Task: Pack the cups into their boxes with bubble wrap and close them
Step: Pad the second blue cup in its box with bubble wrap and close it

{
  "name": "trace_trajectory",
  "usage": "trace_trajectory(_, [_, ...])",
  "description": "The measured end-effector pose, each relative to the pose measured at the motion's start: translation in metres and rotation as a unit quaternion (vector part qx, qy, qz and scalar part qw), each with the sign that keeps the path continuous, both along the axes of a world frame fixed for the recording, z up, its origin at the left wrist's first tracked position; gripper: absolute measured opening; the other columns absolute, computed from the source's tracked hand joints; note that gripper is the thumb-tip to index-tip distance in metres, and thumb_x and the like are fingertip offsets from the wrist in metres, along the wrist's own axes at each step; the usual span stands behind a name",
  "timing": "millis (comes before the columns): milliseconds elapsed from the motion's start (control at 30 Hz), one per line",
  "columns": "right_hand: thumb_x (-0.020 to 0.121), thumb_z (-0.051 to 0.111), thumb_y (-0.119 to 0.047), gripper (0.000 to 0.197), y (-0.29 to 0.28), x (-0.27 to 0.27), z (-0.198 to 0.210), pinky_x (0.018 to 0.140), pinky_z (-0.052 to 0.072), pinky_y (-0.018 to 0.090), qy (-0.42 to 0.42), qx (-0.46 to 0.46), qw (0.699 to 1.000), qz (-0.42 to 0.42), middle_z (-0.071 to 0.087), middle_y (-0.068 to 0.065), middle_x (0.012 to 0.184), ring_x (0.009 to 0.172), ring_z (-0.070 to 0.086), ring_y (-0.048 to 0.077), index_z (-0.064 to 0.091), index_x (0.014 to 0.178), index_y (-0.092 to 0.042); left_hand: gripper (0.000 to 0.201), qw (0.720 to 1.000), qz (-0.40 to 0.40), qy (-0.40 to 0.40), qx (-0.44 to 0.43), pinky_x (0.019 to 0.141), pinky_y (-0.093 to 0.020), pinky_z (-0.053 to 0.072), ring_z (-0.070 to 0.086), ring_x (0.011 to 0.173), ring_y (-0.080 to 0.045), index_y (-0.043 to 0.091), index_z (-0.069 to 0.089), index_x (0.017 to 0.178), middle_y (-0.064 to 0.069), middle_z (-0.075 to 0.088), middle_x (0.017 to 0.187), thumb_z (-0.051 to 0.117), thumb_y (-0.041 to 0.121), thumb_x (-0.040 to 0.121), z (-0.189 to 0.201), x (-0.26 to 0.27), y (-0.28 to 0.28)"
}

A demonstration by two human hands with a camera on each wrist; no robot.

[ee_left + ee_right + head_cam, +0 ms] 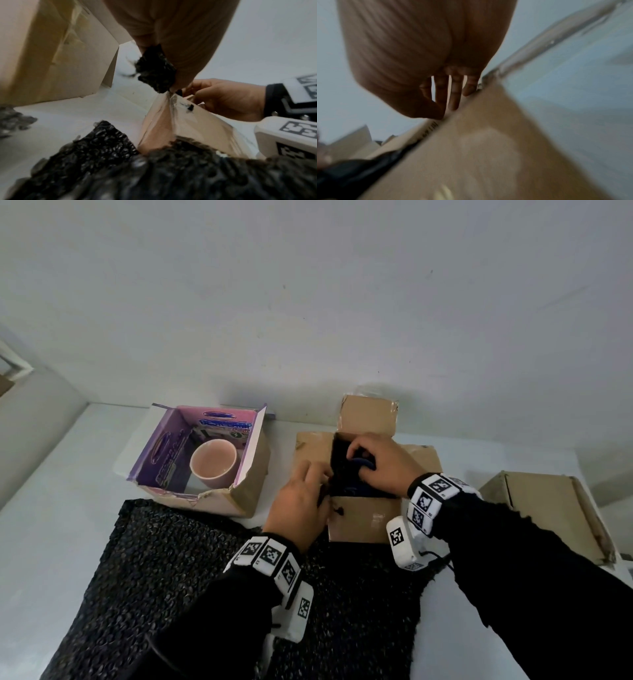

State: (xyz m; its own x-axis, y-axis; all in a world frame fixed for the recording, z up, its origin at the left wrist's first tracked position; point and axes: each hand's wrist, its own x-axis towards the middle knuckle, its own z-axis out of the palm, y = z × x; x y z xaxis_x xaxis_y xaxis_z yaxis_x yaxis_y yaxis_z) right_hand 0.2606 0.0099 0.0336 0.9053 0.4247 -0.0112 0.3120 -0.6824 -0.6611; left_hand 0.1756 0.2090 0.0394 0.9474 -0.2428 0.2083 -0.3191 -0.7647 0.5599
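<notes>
Head view, centre: open brown cardboard box (363,518) holds dark blue cup (363,465).
Left hand (301,508): pinches black bubble wrap (154,70) at box edge.
Right hand (380,463): fingers curled onto cup inside.
Left of frame: pink cup (213,462) in purple-lined box (246,491).

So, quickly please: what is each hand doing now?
Left hand: pinches black bubble wrap at the box edge.
Right hand: inside the box; grip cannot be told.

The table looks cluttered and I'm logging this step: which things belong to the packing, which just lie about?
In use:
brown box
black bubble wrap
blue cup
left hand
right hand
pink cup
purple box
bubble wrap sheet

Lying about:
cardboard box on the right
</notes>
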Motion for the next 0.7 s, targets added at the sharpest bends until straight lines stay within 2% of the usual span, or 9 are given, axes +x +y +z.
trace_trajectory(67, [0.075,0.059,0.004,0.028,-0.002,-0.010,0.012,0.080,0.054,0.042,0.082,0.109,0.990,-0.023,0.069,0.000,0.095,0.085,0.064,0.017,0.064,0.096,-0.015,0.037,0.998,0.044,-0.012,-0.034,0.064,-0.033,0.050,0.059,0.076,-0.017,0.019,0.049,0.103,0.004,0.054,0.099,0.072,0.014,0.075,0.002,0.002,0.000])
trace_trajectory(167, [0.078,0.057,0.012,0.034,0.000,-0.021,0.025,0.074,0.053,0.031,0.177,0.175,0.968,0.023,0.069,0.008,0.102,0.079,0.063,0.015,0.060,0.103,-0.011,0.037,0.996,0.057,-0.022,-0.067,0.065,-0.024,0.047,0.062,0.075,-0.010,0.020,0.050,0.098,0.013,0.060,0.090,0.078,0.021,0.074,0.005,0.005,-0.003])
trace_trajectory(267, [0.077,0.070,0.002,0.038,0.002,-0.026,0.024,0.072,0.053,0.033,0.169,0.141,0.974,0.049,0.065,0.004,0.106,0.075,0.060,0.017,0.059,0.106,-0.019,0.024,0.988,0.039,-0.026,-0.148,0.068,-0.018,0.047,0.064,0.077,-0.005,0.020,0.049,0.097,0.009,0.064,0.089,0.068,0.018,0.083,0.011,0.008,-0.009])
trace_trajectory(367, [0.079,0.073,-0.002,0.030,0.001,-0.028,0.023,0.073,0.056,0.034,0.151,0.170,0.974,0.000,0.066,0.006,0.102,0.071,0.065,0.018,0.064,0.100,-0.021,0.019,0.977,0.046,-0.012,-0.208,0.069,-0.011,0.044,0.061,0.077,-0.003,0.016,0.049,0.099,0.007,0.065,0.089,0.052,0.003,0.087,0.016,0.013,-0.011])
trace_trajectory(467, [0.092,0.056,0.001,0.017,0.000,-0.029,0.028,0.073,0.060,0.035,0.187,0.199,0.961,-0.049,0.070,0.015,0.096,0.074,0.071,0.017,0.067,0.094,-0.012,0.023,0.979,0.048,0.007,-0.197,0.066,-0.013,0.050,0.064,0.071,-0.002,0.019,0.048,0.098,0.010,0.065,0.085,0.060,0.003,0.087,0.017,0.022,-0.008])
trace_trajectory(533, [0.097,0.044,-0.003,0.024,0.004,-0.029,0.032,0.074,0.059,0.038,0.284,0.259,0.917,-0.107,0.068,0.023,0.100,0.075,0.070,0.023,0.067,0.092,-0.005,0.023,0.983,0.034,0.029,-0.179,0.066,-0.020,0.055,0.066,0.069,-0.005,0.020,0.047,0.093,0.009,0.066,0.085,0.061,0.003,0.087,0.015,0.028,-0.006])
trace_trajectory(600, [0.096,0.051,-0.023,0.023,0.006,-0.027,0.032,0.073,0.056,0.035,0.334,0.263,0.893,-0.145,0.068,0.012,0.100,0.081,0.066,0.023,0.070,0.094,-0.011,0.024,0.976,0.011,0.080,-0.205,0.068,-0.025,0.057,0.069,0.076,-0.011,0.020,0.044,0.091,0.001,0.067,0.095,0.050,-0.004,0.090,0.014,0.031,-0.007])
trace_trajectory(667, [0.087,0.066,-0.038,0.019,0.005,-0.024,0.028,0.073,0.047,0.031,0.322,0.224,0.908,-0.149,0.068,0.003,0.095,0.084,0.061,0.020,0.070,0.091,-0.020,0.027,0.966,-0.013,0.107,-0.235,0.069,-0.025,0.056,0.070,0.083,-0.017,0.013,0.041,0.094,-0.008,0.064,0.101,0.038,-0.013,0.089,0.011,0.031,-0.010])
trace_trajectory(700, [0.082,0.073,-0.034,0.016,0.004,-0.023,0.026,0.074,0.046,0.033,0.307,0.214,0.916,-0.145,0.068,0.003,0.091,0.084,0.060,0.020,0.069,0.090,-0.021,0.028,0.967,-0.012,0.095,-0.235,0.068,-0.025,0.055,0.069,0.082,-0.017,0.012,0.041,0.094,-0.010,0.063,0.098,0.036,-0.015,0.087,0.012,0.030,-0.011])
